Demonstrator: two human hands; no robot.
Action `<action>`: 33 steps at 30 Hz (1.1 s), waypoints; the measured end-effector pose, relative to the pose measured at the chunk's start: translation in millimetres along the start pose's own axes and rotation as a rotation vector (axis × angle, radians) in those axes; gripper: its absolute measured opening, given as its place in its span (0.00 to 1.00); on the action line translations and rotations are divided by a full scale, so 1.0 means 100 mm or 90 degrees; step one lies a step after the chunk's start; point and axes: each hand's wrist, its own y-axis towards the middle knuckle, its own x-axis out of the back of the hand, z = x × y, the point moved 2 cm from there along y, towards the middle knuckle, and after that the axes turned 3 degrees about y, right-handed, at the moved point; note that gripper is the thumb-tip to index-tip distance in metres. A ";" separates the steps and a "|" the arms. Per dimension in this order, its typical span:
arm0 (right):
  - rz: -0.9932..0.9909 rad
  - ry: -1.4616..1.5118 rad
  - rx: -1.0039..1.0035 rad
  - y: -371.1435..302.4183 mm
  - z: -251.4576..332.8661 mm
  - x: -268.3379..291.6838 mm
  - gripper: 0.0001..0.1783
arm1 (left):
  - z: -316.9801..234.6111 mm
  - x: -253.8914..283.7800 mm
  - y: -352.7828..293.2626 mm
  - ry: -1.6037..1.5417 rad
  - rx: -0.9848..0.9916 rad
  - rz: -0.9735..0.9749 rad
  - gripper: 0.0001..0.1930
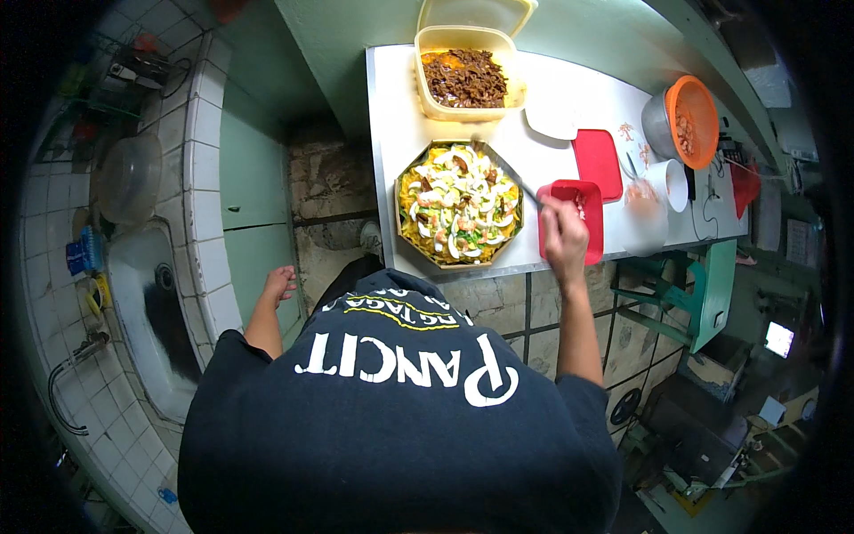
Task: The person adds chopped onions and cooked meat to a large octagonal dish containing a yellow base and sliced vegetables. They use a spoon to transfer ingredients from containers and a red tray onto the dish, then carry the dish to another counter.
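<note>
My right hand [567, 233] is closed on the handle of a spoon [531, 193], over the near left part of a red rectangular container [591, 253]. The spoon reaches left to the far edge of an octagonal tray [402, 233], where its blurred head is hard to make out. Yellow noodles [458, 205] fill the tray, topped with sliced egg, shrimp, brown bits and green pieces. My left hand [280, 283] hangs beside my body, off the table, with fingers loosely bent and nothing in them.
Behind the tray, a yellowish tub [425, 105] holds dark brown strips. Rightward on the white table [384, 89] lie a red lid [598, 165], a white bowl [676, 185] and an orange colander [707, 116] in a metal bowl. A green chair [712, 294] stands nearby; a sink [133, 258] is left.
</note>
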 end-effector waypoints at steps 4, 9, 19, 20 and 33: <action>0.071 -0.008 -0.084 -0.96 0.09 0.05 0.06 | 0.14 -0.11 -0.06 0.017 0.012 0.008 0.19; 0.114 -0.039 -0.089 -1.40 0.13 -0.17 0.08 | 0.19 -0.23 -0.11 0.050 0.008 0.020 0.19; 0.114 -0.077 -0.046 -1.37 0.13 -0.16 0.10 | 0.08 -0.26 -0.19 0.019 -0.018 -0.015 0.18; 0.100 -0.109 0.009 -1.34 0.16 -0.16 0.10 | 0.11 -0.28 -0.22 0.017 -0.009 -0.022 0.17; 0.180 -0.288 0.170 -0.96 0.31 -0.23 0.12 | 0.34 -0.27 -0.15 -0.034 -0.004 -0.012 0.18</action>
